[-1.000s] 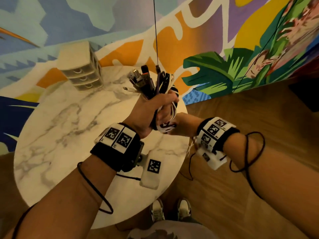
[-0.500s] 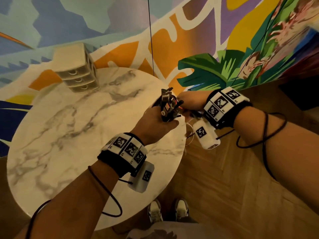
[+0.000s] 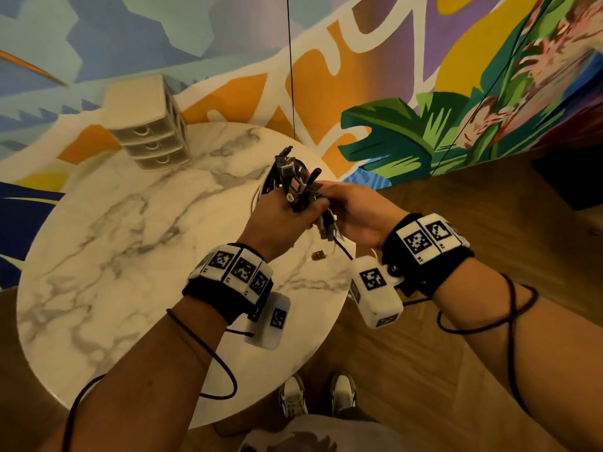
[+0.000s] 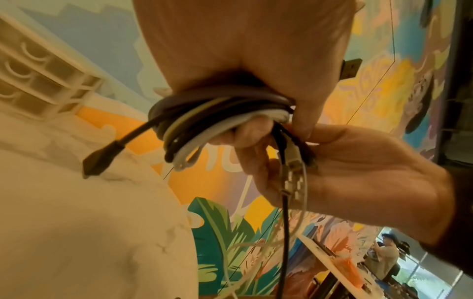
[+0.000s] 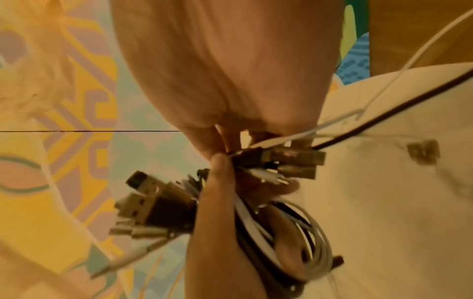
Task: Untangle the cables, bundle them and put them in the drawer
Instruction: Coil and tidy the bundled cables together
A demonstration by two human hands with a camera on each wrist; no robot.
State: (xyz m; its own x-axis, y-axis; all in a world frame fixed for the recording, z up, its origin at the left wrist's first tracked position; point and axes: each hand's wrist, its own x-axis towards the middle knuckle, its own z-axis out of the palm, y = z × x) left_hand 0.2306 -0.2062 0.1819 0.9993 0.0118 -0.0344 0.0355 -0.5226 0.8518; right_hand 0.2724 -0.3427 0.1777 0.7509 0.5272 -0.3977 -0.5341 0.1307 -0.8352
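A bundle of black and white cables (image 3: pixel 295 185) is gripped in my left hand (image 3: pixel 293 210) above the table's right edge, several USB plugs sticking up out of the fist. The left wrist view shows the coil (image 4: pixel 217 113) looped round my left fingers, with one black plug (image 4: pixel 102 159) hanging free. My right hand (image 3: pixel 326 203) pinches loose cable ends (image 5: pixel 289 161) right beside the left thumb (image 5: pixel 217 202). A black lead and a thin white lead trail down from that pinch (image 4: pixel 284 232). The small three-drawer unit (image 3: pixel 146 125) stands at the table's far left, its drawers shut.
The round marble table (image 3: pixel 114 256) fills the left half of the head view. A small brown piece (image 3: pixel 318 255) lies near its right edge. A painted mural wall (image 3: pixel 424 93) is close behind, wooden floor (image 3: pixel 489 197) to the right, and my shoes (image 3: pixel 316 396) below.
My left hand has come down from its raised position with the bundle. My right hand has moved from under the left hand to its right side and now pinches the cable ends.
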